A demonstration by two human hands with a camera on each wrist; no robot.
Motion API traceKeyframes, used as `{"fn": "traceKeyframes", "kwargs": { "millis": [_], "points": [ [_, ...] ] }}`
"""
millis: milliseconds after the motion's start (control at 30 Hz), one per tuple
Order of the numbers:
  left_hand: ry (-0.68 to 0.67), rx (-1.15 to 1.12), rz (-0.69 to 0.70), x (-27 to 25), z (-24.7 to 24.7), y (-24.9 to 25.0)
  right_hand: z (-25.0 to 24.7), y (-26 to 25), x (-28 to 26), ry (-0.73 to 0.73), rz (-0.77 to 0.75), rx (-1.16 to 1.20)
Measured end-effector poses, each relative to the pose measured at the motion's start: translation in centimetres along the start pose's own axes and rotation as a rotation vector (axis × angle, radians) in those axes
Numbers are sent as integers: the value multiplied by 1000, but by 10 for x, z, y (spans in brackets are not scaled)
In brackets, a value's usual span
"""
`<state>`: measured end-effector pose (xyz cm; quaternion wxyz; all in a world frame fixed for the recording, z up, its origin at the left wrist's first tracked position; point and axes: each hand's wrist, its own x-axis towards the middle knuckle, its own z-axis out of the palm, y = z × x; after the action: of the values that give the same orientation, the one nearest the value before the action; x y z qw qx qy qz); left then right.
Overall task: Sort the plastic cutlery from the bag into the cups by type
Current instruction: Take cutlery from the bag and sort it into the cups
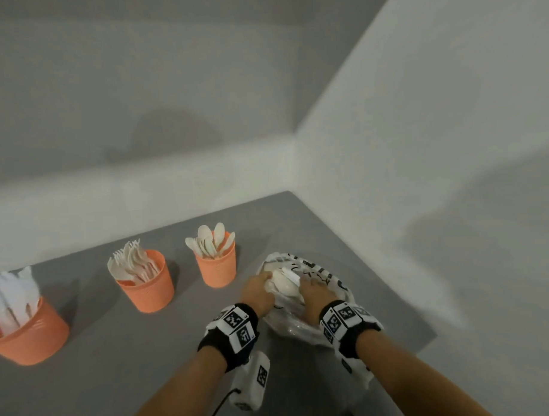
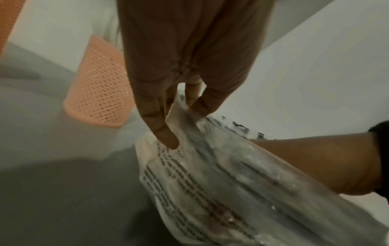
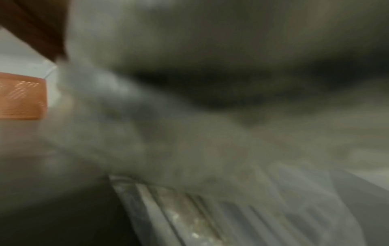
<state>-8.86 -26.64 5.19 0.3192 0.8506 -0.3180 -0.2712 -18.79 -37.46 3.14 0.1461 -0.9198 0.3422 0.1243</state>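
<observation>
A clear printed plastic bag [image 1: 326, 299] lies on the grey table [image 1: 116, 353] at the right. My left hand [image 1: 260, 287] pinches the bag's edge [image 2: 210, 158] between thumb and fingers. My right hand [image 1: 312, 290] reaches into the bag's mouth, its fingertips hidden. White cutlery [image 1: 285, 280] shows between the two hands. Three orange cups stand in a row: knives [image 1: 25, 331] at the left, forks [image 1: 146, 284] in the middle, spoons [image 1: 216, 266] nearest the bag. The right wrist view is blurred by bag plastic [image 3: 210, 149].
White walls meet in a corner behind the table. The table's right edge runs close beside the bag. The spoon cup [image 2: 99, 93] stands just left of my left hand.
</observation>
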Motion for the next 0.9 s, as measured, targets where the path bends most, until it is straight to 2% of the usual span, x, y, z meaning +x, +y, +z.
{"fn": "traceKeyframes", "kwargs": {
  "millis": [100,200,333,633,900],
  "points": [
    [43,-16,23,2,-4,3,-5,5,6,84,-64,-76],
    [68,-75,12,2,-8,3,-2,8,9,153,-117,-15],
    [25,-49,3,-4,-9,2,8,3,5,85,-124,-15],
    [-2,-52,12,-15,-15,2,-5,1,2,74,-132,-119],
    [-16,-38,1,-20,-21,3,-1,-2,-4,-3,-149,102]
  ]
}}
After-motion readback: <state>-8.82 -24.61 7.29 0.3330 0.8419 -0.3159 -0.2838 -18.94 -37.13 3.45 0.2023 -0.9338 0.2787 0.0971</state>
